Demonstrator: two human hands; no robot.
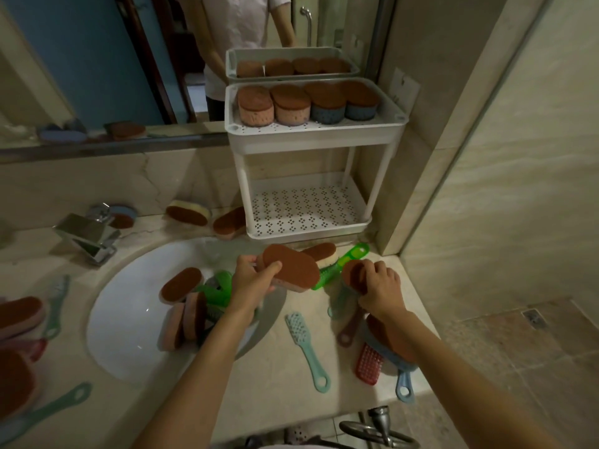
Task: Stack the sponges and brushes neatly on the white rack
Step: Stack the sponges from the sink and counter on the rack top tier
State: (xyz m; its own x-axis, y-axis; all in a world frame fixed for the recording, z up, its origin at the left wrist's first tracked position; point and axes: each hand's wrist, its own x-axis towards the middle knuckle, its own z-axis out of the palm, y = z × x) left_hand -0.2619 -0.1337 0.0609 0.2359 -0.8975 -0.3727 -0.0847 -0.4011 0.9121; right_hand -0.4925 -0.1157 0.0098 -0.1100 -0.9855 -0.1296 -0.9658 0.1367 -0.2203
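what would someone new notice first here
The two hands at centre stand out: the left hand grips a brown-topped sponge and the right hand grips a second sponge. Behind them, the white rack holds a row of sponges on its top shelf. Loose sponges lie in the sink.

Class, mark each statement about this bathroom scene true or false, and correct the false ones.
1. Four sponge stacks stand on the white rack's top shelf. True.
2. The left hand is empty. False: it holds a brown-topped sponge.
3. The right hand grips a second sponge. True.
4. Loose sponges lie in the sink. True.
5. The pale teal brush hangs on the rack. False: it lies on the counter.
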